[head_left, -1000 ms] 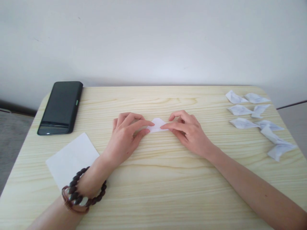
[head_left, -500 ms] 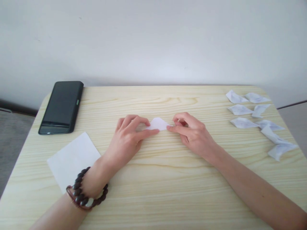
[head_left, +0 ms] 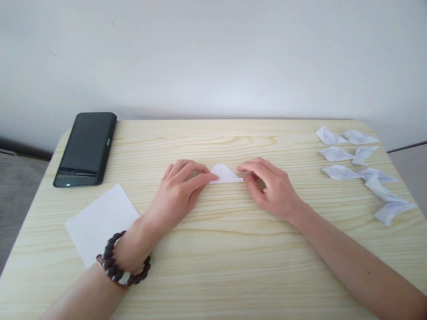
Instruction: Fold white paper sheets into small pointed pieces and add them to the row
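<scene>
A small folded piece of white paper (head_left: 225,172) lies on the table between my hands. It has a sloped, flat-topped upper part and a narrow folded strip along its near edge. My left hand (head_left: 178,189) holds its left end, with the thumb pressed on the strip and the fingers behind. My right hand (head_left: 267,184) is at the right end of the strip. Its index finger and thumb are apart, the thumb beside the strip's tip; whether it touches I cannot tell.
A square white sheet (head_left: 103,218) lies at the left, partly under my left wrist with its beaded bracelet (head_left: 110,260). A black phone-like device (head_left: 85,149) sits at the back left. Several folded white paper pieces (head_left: 336,154) stand along the right side of the wooden table (head_left: 213,266).
My right fingers have parted and come off the paper's right end. The near-edge strip now shows along more of its length. My left thumb has drawn back slightly to the left.
</scene>
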